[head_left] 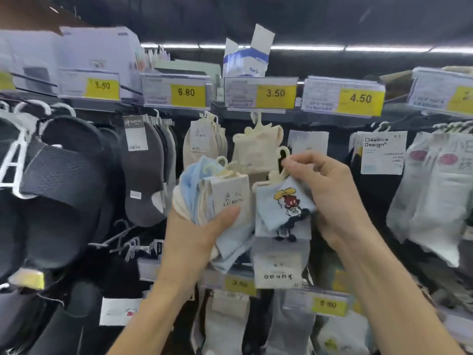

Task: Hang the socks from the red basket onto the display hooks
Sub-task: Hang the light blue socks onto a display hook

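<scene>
While a bundle of socks (220, 201) is gripped by the curled left hand (194, 237), a blue cartoon pair (284, 211) is pinched at its hanger (277, 174) by the right hand (332, 193), just below a cream pair (256, 149) hung beneath the middle of the upper rail (294, 114); the bundle is judged yet to be hung.

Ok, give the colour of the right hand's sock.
Light blue sock, cartoon mouse print; head view.

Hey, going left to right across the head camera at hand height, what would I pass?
Black slide sandal → dark grey slippers → pale sock bundle → Mickey Mouse sock → right hand → Classics Design sock pack → white socks.
</scene>
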{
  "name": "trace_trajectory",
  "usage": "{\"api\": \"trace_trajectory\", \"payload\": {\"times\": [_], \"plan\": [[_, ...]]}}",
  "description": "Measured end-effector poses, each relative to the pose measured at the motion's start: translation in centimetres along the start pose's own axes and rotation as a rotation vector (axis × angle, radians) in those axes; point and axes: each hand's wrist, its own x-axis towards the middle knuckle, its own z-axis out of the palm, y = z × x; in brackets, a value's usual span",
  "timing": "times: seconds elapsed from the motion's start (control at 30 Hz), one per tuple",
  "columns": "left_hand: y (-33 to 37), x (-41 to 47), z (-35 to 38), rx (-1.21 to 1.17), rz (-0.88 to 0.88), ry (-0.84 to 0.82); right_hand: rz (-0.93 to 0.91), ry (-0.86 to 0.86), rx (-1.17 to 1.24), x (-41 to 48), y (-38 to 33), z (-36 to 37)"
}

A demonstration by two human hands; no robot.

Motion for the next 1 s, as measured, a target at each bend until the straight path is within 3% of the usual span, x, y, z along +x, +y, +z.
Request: {"api": "trace_trajectory", "payload": {"times": [0.2, 0.43, 0.63, 0.83, 0.93, 1.0], "plan": [[-0.9, 1.4, -5.4, -0.075, -0.104, -0.001, -0.191, 0.364, -0.134, 6.9, 0.1, 4.3], [-1.0, 1.0, -8.1, -0.199, -0.266, -0.093, -0.185, 0.519, -0.283, 11.0, 0.0, 6.4], [-0.3, 1.5, -9.3, -0.27, -0.317, -0.197, -0.213, 0.478, -0.399, 11.5, 1.0, 6.9], [-0.3, 2.1, -10.0, -0.315, -0.254, -0.217, -0.276, 0.407, -0.61, 6.7, 1.4, 6.6], [-0.3, 2.3, -10.2, -0.297, -0.195, -0.224, -0.55, 0.393, -0.628, 0.2, 1.9, 8.2], [-0.3, 2.4, -10.2, -0.308, -0.143, -0.253, -0.649, 0.193, -0.579, -3.9, 2.4, 9.9]]}}
